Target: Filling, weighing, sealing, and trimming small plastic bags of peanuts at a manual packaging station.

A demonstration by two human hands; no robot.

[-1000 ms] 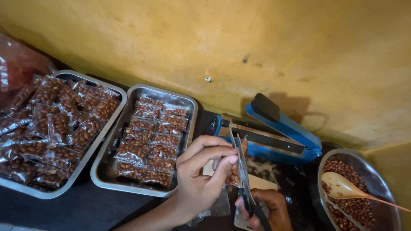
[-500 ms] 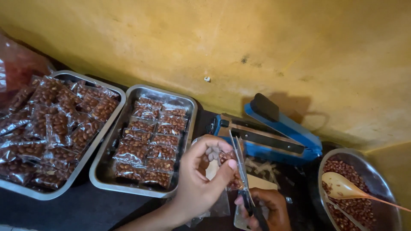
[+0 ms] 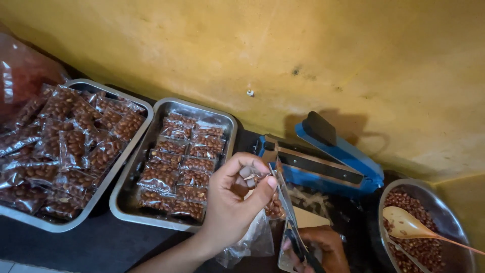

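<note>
Head view: left hand [image 3: 230, 205] fingers pinched shut on small clear peanut packet [image 3: 262, 194], held over dark counter beside blue heat sealer [image 3: 323, 164]. Right hand [image 3: 323, 250] closed round scissors [image 3: 293, 227]. Packet likely light, soft, slippery film; grip by top edge.

Left hand [image 3: 235, 202] pinches peanut packet [image 3: 270, 199]; right hand [image 3: 323, 247] holds scissors [image 3: 295, 237] beside blue sealer [image 3: 323, 162].

Your right hand [image 3: 323, 247] and the scissors [image 3: 298, 242] are cut off by the bottom edge, and your left hand [image 3: 232, 207] hides most of the small packet [image 3: 270, 202].
</note>
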